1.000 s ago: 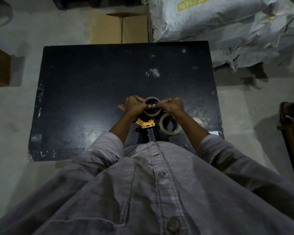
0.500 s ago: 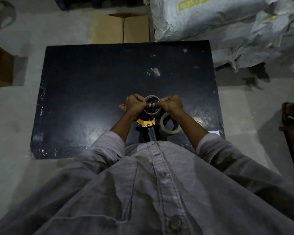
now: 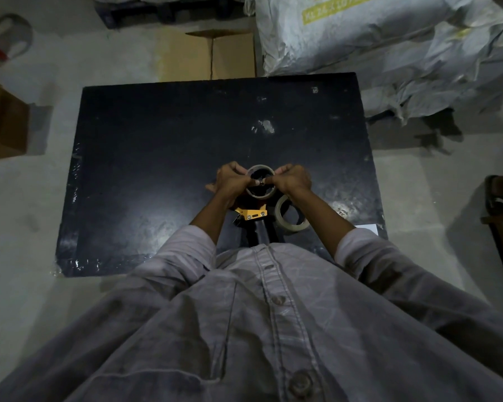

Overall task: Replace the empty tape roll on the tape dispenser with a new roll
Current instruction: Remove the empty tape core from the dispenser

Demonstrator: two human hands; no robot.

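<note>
Down at the near middle of the black rectangular table [image 3: 157, 169], the left hand [image 3: 231, 181] is clenched on the left side of a pale tape roll with a dark hollow core [image 3: 260, 194]. That roll sits on the yellow-and-black tape dispenser [image 3: 251, 213], just far of its yellow plate. The right hand [image 3: 294, 179] grasps the roll's right side, both thumbs meeting over the core. Just right of the dispenser, a second translucent tape roll [image 3: 291, 213] lies flat on the table.
</note>
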